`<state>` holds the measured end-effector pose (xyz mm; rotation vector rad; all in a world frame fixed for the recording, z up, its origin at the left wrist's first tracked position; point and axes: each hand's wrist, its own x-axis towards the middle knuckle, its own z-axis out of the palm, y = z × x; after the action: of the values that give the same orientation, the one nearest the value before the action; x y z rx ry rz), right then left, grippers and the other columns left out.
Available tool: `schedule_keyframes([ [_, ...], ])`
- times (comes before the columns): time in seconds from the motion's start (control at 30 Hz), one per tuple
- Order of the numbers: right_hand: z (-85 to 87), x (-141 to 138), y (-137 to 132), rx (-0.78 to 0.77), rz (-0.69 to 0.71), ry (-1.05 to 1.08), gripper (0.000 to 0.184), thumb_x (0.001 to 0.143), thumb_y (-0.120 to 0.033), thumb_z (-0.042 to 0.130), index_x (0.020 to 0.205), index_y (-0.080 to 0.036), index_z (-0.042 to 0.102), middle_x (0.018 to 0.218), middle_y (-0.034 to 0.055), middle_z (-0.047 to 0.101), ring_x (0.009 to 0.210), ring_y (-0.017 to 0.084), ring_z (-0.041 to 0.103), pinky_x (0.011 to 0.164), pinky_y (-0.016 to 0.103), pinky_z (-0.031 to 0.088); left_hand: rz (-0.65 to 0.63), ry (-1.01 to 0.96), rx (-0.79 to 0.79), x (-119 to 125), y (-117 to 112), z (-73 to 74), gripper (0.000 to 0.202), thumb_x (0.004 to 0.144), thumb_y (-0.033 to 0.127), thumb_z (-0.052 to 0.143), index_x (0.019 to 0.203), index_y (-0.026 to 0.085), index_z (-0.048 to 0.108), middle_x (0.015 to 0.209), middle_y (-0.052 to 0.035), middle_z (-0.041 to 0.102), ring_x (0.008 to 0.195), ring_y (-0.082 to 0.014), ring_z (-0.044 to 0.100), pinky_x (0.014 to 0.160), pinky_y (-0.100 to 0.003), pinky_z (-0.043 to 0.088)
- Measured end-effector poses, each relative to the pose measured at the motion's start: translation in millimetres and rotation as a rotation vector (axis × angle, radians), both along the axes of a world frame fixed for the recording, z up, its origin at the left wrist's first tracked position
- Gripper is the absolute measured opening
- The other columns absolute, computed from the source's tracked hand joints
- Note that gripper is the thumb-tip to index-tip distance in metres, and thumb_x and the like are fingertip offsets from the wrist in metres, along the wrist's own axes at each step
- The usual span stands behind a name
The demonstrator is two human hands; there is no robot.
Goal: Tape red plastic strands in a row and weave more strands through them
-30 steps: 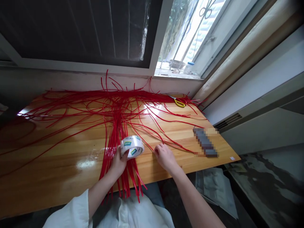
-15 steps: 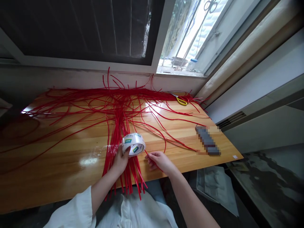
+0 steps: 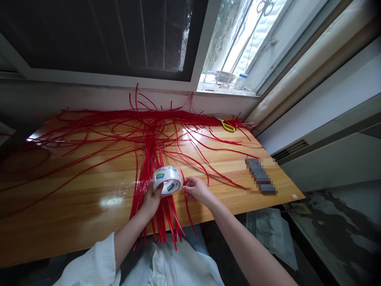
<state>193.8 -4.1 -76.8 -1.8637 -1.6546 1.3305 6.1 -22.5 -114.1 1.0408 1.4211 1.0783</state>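
Observation:
My left hand [image 3: 152, 202] grips a roll of clear tape [image 3: 160, 176] by its lower left rim, over a bundle of long red strands [image 3: 149, 161]. A strip of clear tape [image 3: 125, 186] stretches left from the roll across the bundle. To the right of the roll, my right hand [image 3: 196, 190] is closed, its thumb and finger pinching a single red strand [image 3: 188, 210] that hangs down past the table's front edge. The bundle's lower ends also reach over that edge towards my lap.
More red strands [image 3: 101, 117] lie heaped along the back of the wooden table [image 3: 74, 214]. Yellow-handled scissors [image 3: 228, 126] rest at the back right. A blurred dark flat object [image 3: 260, 176] lies on the right. Beyond the table stand a wall and a window [image 3: 232, 47].
My right hand has moved slightly up, closer to the tape roll. The pinched strand now hangs below that hand. My left hand and the roll stay almost in place.

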Motion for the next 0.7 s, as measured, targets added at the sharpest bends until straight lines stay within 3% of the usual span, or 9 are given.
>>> schedule_keyframes([
  [0.07, 3.9, -4, 3, -0.036, 0.051, -0.021, 0.01, 0.076, -0.027, 0.055, 0.072, -0.018, 0.057, 0.056, -0.0018, 0.059, 0.047, 0.011, 0.051, 0.046, 0.021, 0.033, 0.061, -0.076, -0.095, 2, 0, 5.5, 0.055, 0.071, 0.058, 0.055, 0.107, 0.016, 0.051, 0.108, -0.013, 0.063, 0.098, -0.0266, 0.062, 0.078, -0.039, 0.052],
  [0.13, 9.3, -8, 1, 0.066, 0.059, -0.125, 0.01, 0.074, -0.027, 0.058, 0.069, -0.018, 0.058, 0.063, 0.0005, 0.062, 0.058, 0.014, 0.055, 0.051, 0.022, 0.033, 0.086, -0.15, -0.133, 4, 0, 9.3, 0.057, 0.067, 0.058, 0.059, 0.106, 0.016, 0.051, 0.108, -0.0128, 0.062, 0.098, -0.027, 0.061, 0.078, -0.04, 0.052],
  [0.27, 15.0, -17, -13, 0.288, -0.04, -0.386, 0.015, 0.084, -0.026, 0.048, 0.091, -0.018, 0.058, 0.075, 0.0035, 0.065, 0.069, 0.016, 0.058, 0.059, 0.024, 0.034, 0.103, -0.151, -0.113, 6, 0, 10.5, 0.058, 0.065, 0.06, 0.057, 0.103, 0.016, 0.052, 0.106, -0.0125, 0.063, 0.097, -0.0275, 0.061, 0.078, -0.04, 0.051],
  [0.37, 8.2, -24, -27, 0.304, -0.107, -0.322, 0.013, 0.083, -0.025, 0.051, 0.09, -0.018, 0.059, 0.072, 0.002, 0.066, 0.066, 0.015, 0.059, 0.059, 0.023, 0.035, 0.098, 0.018, -0.094, 5, 0, 9.8, 0.056, 0.067, 0.06, 0.054, 0.102, 0.016, 0.053, 0.104, -0.0132, 0.063, 0.1, -0.0287, 0.059, 0.086, -0.042, 0.046],
  [0.5, -4.0, -33, -42, 0.385, -0.083, -0.277, 0.01, 0.081, -0.024, 0.052, 0.079, -0.018, 0.06, 0.071, 0.0014, 0.065, 0.064, 0.014, 0.057, 0.059, 0.022, 0.035, 0.06, 0.136, -0.055, 4, -1, 10.9, 0.053, 0.07, 0.056, 0.051, 0.104, 0.016, 0.053, 0.107, -0.0145, 0.062, 0.105, -0.0291, 0.056, 0.091, -0.043, 0.041],
  [0.7, 0.9, -36, -53, 0.426, 0.01, -0.221, 0.018, 0.074, -0.008, 0.047, 0.083, -0.016, 0.06, 0.078, 0.004, 0.063, 0.071, 0.015, 0.056, 0.064, 0.023, 0.038, 0.004, 0.173, 0.004, 3, -2, 10.5, 0.049, 0.071, 0.054, 0.048, 0.101, 0.016, 0.051, 0.106, -0.0142, 0.061, 0.105, -0.0275, 0.056, 0.092, -0.042, 0.04],
])
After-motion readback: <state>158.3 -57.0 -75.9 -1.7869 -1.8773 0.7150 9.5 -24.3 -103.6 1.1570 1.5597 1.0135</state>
